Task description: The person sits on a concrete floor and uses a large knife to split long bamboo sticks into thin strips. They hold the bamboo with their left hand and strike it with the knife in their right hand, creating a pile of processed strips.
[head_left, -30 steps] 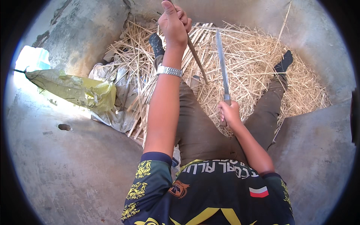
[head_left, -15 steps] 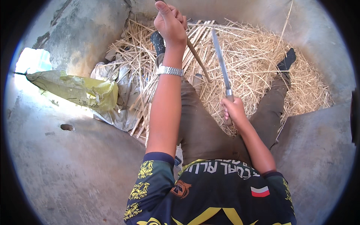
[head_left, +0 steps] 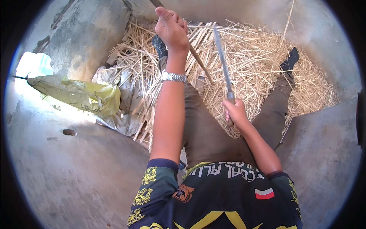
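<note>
My left hand (head_left: 172,30) is raised at the top of the view with its fingers wrapped round a long brown stick (head_left: 201,64). The stick slants down to the right, its lower tip ending over the pile between my legs. Lower and to the right, my right hand (head_left: 235,112) grips a knife (head_left: 222,57) by its wooden handle. The long narrow blade points up and away from me, tilted slightly left. Between the blade and the stick there is a gap; they do not touch.
Straw-like shavings (head_left: 255,53) cover the ground around my outstretched legs (head_left: 202,126). Pale split strips (head_left: 143,63) lie at the left, beside a yellow-green plastic sheet (head_left: 82,93) and a crumpled grey sack (head_left: 127,118). Grey concrete walls (head_left: 91,34) enclose the spot.
The knife and my right hand have shifted slightly left and up. The stick's lower end has moved a little to the left, and more of its upper end shows above my left hand.
</note>
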`<state>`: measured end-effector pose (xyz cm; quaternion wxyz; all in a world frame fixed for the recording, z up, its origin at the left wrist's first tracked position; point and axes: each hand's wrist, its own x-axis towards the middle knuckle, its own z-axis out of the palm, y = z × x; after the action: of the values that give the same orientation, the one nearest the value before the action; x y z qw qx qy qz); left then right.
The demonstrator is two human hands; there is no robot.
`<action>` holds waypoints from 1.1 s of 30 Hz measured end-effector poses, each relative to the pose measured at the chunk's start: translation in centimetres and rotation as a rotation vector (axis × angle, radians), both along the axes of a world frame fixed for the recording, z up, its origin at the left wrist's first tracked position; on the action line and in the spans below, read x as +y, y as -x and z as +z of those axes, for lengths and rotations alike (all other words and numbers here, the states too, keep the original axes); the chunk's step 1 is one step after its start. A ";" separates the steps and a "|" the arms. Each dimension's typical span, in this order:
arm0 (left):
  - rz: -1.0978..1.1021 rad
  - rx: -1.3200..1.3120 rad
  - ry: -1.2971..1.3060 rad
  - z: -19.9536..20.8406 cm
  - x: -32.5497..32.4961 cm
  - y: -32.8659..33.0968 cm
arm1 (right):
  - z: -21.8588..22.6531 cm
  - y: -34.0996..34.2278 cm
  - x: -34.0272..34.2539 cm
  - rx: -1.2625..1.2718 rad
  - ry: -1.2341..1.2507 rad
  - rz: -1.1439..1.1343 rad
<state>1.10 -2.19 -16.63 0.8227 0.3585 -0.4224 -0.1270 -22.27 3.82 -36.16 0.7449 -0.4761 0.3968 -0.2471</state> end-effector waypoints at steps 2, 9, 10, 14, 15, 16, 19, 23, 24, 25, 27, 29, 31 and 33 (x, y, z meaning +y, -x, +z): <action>0.000 -0.014 0.012 0.2 -0.6 0.4 | -1.0 -0.6 0.5 -0.031 0.106 -0.088; 0.090 -0.044 0.036 -0.1 -0.8 1.1 | -1.1 0.5 -0.4 0.300 -0.154 0.023; 0.082 -0.048 0.034 -0.1 -0.7 1.0 | -0.7 0.8 -0.4 0.270 -0.122 -0.003; 0.063 -0.049 0.028 0.0 -0.6 0.1 | 1.1 1.1 -0.1 0.108 0.063 -0.111; 0.063 -0.046 0.028 0.1 -0.6 -0.2 | 1.3 0.8 -0.1 0.063 0.120 -0.138; 0.054 -0.029 0.032 0.1 -0.9 0.0 | 1.4 0.6 -0.1 0.021 0.178 -0.173; 0.084 -0.053 0.043 0.0 -1.8 0.3 | -0.6 -0.1 0.5 0.202 0.114 0.013; 0.099 -0.049 0.014 -0.1 -1.8 0.5 | -2.3 1.1 -0.7 0.254 -0.371 0.092; 0.058 0.009 -0.001 0.2 -1.5 0.4 | -2.9 1.6 -1.2 0.233 -0.425 0.050; 0.034 0.021 0.003 0.1 -0.9 0.2 | -1.5 1.8 -1.4 0.267 -0.429 -0.002; 0.034 0.020 0.009 0.3 -0.4 -0.4 | 0.3 1.7 -1.3 0.126 -0.241 -0.078; 0.003 0.043 -0.008 0.2 0.0 -1.4 | 2.6 1.2 -0.9 -0.020 -0.097 -0.128; -0.063 0.092 -0.045 0.3 0.1 -2.6 | 2.1 0.5 -0.3 -0.100 -0.059 -0.110; -0.227 0.070 -0.094 0.6 0.0 -3.3 | -0.5 -0.1 0.3 -0.038 0.066 -0.134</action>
<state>4.42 -2.18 -16.04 0.7995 0.3420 -0.4248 -0.2517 -22.21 4.16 -36.65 0.7179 -0.4681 0.4052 -0.3184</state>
